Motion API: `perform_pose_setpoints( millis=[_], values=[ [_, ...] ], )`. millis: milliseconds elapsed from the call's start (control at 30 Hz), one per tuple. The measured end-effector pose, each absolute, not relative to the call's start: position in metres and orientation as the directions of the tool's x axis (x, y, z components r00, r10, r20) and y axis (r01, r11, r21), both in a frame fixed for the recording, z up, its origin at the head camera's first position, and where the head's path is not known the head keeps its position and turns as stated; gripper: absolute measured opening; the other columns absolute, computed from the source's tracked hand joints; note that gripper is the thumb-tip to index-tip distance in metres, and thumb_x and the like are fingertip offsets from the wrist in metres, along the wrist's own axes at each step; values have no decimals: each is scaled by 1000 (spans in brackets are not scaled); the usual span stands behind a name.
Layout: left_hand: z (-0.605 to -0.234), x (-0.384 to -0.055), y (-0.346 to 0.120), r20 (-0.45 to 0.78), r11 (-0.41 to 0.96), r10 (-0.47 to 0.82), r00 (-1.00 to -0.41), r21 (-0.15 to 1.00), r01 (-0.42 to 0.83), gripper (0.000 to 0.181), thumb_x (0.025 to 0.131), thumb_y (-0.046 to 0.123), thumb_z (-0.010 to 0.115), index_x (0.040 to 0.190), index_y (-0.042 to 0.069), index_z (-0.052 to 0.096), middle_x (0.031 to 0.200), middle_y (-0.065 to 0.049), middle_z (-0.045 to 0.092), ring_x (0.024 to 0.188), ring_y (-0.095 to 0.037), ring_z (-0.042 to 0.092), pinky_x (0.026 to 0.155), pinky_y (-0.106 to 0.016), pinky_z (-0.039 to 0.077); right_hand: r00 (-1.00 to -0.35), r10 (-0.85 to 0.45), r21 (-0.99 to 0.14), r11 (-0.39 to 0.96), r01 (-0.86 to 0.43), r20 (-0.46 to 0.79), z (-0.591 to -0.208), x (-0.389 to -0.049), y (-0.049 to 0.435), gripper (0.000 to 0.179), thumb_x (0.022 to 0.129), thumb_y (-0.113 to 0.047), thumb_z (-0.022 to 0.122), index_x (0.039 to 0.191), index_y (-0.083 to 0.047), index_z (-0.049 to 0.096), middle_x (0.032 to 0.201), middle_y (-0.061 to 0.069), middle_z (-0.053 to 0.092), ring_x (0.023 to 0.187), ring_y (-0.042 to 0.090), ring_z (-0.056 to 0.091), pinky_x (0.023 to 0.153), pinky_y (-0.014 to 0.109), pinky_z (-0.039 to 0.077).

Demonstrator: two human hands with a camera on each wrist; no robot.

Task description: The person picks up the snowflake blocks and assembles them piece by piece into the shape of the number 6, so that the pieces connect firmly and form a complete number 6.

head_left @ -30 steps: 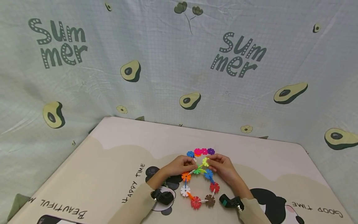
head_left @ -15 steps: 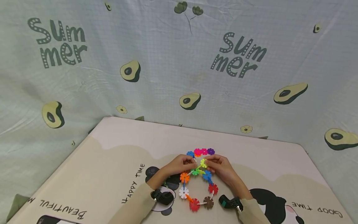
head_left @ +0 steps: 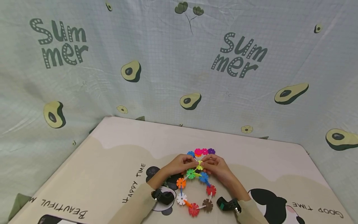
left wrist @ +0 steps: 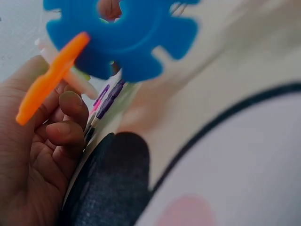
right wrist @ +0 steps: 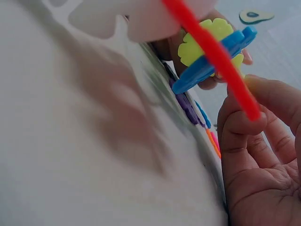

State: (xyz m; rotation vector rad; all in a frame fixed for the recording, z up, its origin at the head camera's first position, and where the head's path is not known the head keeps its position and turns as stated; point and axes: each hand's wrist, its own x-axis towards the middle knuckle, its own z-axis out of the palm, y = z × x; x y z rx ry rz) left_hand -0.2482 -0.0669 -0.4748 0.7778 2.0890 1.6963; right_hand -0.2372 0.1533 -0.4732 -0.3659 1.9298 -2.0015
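Observation:
A ring of notched plastic snowflake discs in several colours hangs between both hands, with a brown disc (head_left: 207, 205) and a red disc (head_left: 193, 210) at its near end. At its far end, beyond a green disc (head_left: 191, 173), the right hand (head_left: 216, 165) pinches a yellow disc (head_left: 199, 165) between thumb and finger. The left hand (head_left: 179, 165) keeps its curled fingertips together right at that disc's left edge, mostly hiding the piece it pinches. In the left wrist view, a blue disc (left wrist: 141, 52) and an edge-on orange disc (left wrist: 51, 77) stand before the left fingers.
Beyond the hands, pink discs (head_left: 201, 151), a purple disc (head_left: 211, 151) and a blue disc (head_left: 191, 154) lie on the printed table cover (head_left: 117, 174). A printed cloth (head_left: 156, 62) hangs behind the table. Each wrist wears a black camera band (head_left: 163, 196).
The right hand has moved left with the yellow disc, bringing it up to the left fingertips. The ring has shifted left and nearer along with it, while the left hand stays nearly still.

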Motion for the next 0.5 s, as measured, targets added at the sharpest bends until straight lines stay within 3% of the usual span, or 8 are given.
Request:
perform_pose_setpoints(
  millis=[367,500],
  values=[
    [-478,-249,-67,74,160,604,-794,964,212,18,96,11,60,94,-7,64,59,6,46,43,-5,35,44,-19,33,-925,-378,-996,83,-8,-24,-474,-237,149,23,98,-18,60,103,4,58,76,2,61,62,9,53,59,19,45],
    [-477,-249,-67,77,157,601,-795,965,212,18,95,11,60,92,-7,64,61,6,47,45,-5,36,45,-19,34,-924,-382,-995,97,-29,-10,-475,-238,150,25,96,-15,62,105,8,59,79,2,62,64,8,53,59,19,45]
  ],
)
